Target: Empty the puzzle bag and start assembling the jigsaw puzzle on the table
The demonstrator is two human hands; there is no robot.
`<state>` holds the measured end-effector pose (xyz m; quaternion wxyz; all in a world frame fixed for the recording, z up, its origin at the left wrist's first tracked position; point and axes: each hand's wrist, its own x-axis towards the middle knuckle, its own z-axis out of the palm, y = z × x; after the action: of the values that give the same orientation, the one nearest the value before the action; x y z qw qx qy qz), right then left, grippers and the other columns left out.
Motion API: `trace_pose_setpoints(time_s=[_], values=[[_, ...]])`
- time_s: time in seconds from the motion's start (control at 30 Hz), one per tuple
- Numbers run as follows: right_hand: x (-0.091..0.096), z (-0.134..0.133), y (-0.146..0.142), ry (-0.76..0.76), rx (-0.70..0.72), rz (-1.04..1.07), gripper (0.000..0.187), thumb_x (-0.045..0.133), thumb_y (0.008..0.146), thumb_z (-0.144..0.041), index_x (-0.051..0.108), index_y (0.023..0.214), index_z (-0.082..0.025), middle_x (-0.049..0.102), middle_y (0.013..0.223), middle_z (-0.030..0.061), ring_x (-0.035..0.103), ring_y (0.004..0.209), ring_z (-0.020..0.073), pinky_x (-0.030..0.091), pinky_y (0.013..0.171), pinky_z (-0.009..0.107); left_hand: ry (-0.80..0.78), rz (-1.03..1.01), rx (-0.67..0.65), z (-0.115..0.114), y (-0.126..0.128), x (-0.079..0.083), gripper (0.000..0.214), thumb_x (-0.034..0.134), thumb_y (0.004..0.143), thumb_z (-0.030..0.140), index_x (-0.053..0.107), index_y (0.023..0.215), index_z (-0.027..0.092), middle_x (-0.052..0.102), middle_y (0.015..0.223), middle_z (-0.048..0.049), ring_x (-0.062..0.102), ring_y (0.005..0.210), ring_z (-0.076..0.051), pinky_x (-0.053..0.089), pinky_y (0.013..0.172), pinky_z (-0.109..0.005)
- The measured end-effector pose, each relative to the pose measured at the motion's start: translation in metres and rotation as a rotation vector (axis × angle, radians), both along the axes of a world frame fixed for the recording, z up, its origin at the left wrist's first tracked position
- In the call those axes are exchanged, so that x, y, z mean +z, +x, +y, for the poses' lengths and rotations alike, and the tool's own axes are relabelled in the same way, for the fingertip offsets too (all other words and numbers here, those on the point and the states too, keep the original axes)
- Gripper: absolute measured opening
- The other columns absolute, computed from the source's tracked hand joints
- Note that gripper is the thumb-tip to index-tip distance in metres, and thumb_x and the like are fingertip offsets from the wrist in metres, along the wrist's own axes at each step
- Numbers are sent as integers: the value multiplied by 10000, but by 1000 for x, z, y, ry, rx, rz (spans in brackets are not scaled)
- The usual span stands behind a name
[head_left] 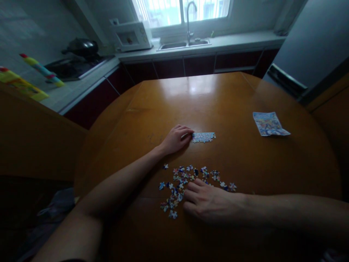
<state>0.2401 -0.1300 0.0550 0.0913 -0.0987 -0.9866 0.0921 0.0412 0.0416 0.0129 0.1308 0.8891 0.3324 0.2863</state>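
A joined strip of jigsaw puzzle [203, 137], pale blue with line drawings, lies flat near the middle of the table. My left hand [177, 139] is at its left end, fingertips and thumb drawn together on that edge. Closer to me, a scatter of loose jigsaw pieces [180, 176] spreads over the wood, in blue, white, red and dark colours. Over the right part of this scatter is my right hand [203, 200], knuckles up and fingers curled down among the pieces. Its fingertips are hidden, so whatever they pinch does not show.
A creased picture sheet [268, 124] lies on the right of the brown wooden table [169, 105]. Beyond the table are a counter with a sink [174, 46], a microwave [132, 36] and a stove with a black pan [83, 47]. A fridge [313, 47] stands at right.
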Motion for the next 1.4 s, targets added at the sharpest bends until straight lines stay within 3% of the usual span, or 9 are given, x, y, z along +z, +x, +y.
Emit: trace_pose_setpoints(time_s=[0.3, 0.5, 0.6, 0.77, 0.83, 0.97, 1.1, 1.27, 1.4], values=[[-3, -2, -1, 6, -6, -21, 124, 525, 1020, -200, 628, 1012, -133, 659, 1045, 108, 564, 946, 228, 471, 826, 371, -4, 12, 4, 0, 0, 0, 208, 581, 983, 258, 715, 1132, 203, 736, 1104, -69, 621, 1047, -214, 508, 972, -416], [-4, 5, 2, -134, 110, 188, 169, 447, 1038, -125, 602, 1102, -145, 669, 1014, 73, 569, 894, 173, 485, 812, 307, -2, 20, -1, 0, -1, 1, 204, 574, 992, 256, 706, 1138, 204, 739, 1093, -68, 624, 1036, -213, 520, 948, -413], [-3, 23, 11, -371, -8, 424, 144, 469, 1035, -151, 613, 1024, -147, 655, 949, 68, 568, 806, 143, 500, 718, 274, 78, 21, 13, -2, 0, 4, 197, 580, 995, 259, 698, 1142, 202, 736, 1092, -69, 625, 1030, -210, 523, 928, -400], [-11, 70, 35, -769, -493, 868, 91, 655, 942, -229, 597, 884, -189, 614, 739, -14, 581, 657, 114, 489, 604, 270, 321, 1, -41, -23, 12, 16, 251, 605, 981, 226, 646, 1229, 231, 723, 1109, -55, 615, 1045, -209, 517, 931, -392], [-16, 84, 42, -932, -608, 962, 130, 686, 920, -269, 586, 886, -195, 598, 666, -35, 574, 584, 109, 478, 549, 269, 357, -13, -101, -35, 19, 19, 319, 629, 976, 242, 606, 1295, 245, 719, 1112, -48, 614, 1054, -208, 522, 933, -383], [-24, 94, 43, -1077, -623, 1002, 182, 736, 873, -319, 619, 902, -182, 641, 692, -14, 619, 636, 126, 533, 609, 299, 340, -20, -146, -49, 25, 20, 472, 651, 975, 304, 511, 1422, 256, 702, 1144, -60, 619, 1073, -214, 535, 937, -383], [-27, 92, 38, -1120, -597, 1015, 261, 782, 824, -302, 636, 1001, -177, 671, 802, 2, 665, 722, 135, 568, 680, 309, 318, -32, -130, -46, 23, 16, 506, 633, 988, 298, 476, 1468, 274, 699, 1122, -60, 631, 1044, -206, 538, 922, -375], [-30, 92, 36, -1204, -603, 1009, 322, 818, 791, -301, 602, 1003, -190, 692, 807, -3, 674, 712, 130, 575, 685, 298, 318, -47, -199, -42, 20, 14, 385, 628, 993, 251, 565, 1369, 308, 719, 1066, -18, 643, 962, -162, 533, 878, -328], [-32, 93, 35, -1204, -604, 1010, 329, 824, 784, -289, 614, 1015, -185, 695, 805, -3, 672, 719, 127, 566, 690, 292, 329, -48, -197, -42, 21, 15, 228, 658, 979, 286, 635, 1204, 260, 724, 994, -13, 643, 906, -155, 525, 830, -313]])
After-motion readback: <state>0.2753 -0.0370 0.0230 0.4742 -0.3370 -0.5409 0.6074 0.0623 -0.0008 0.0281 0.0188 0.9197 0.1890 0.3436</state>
